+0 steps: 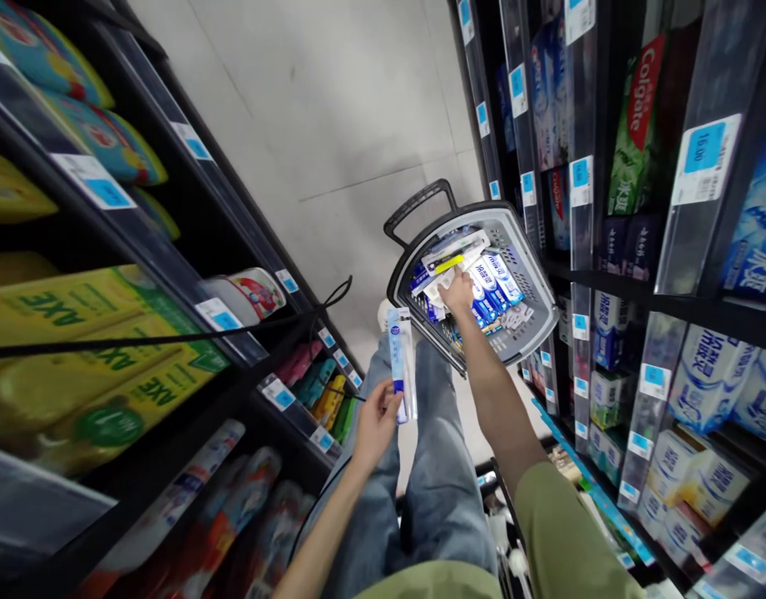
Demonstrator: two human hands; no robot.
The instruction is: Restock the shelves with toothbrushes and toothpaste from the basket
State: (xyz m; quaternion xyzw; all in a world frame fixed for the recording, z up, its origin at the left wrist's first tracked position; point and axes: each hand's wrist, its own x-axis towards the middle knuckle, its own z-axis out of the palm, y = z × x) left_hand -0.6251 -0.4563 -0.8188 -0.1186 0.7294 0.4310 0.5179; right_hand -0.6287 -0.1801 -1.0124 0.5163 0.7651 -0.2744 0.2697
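I stand in a shop aisle above a grey shopping basket (532, 258) with a black handle, set on the floor in front of me. My left hand (376, 424) is closed on a long blue and white toothbrush pack (400, 362), held upright over my knees. My right hand (457, 291) reaches into the basket and grips a white pack with a yellow toothbrush (454, 256). Several blue and white toothpaste boxes (495, 287) lie in the basket under that pack.
Black shelving lines both sides. The left shelves hold yellow AXE bottles (108, 349) and bagged goods. The right shelves carry toothpaste boxes (638, 116) and white bottles (707, 374) behind blue price tags. A pale tiled floor (333, 116) runs between them.
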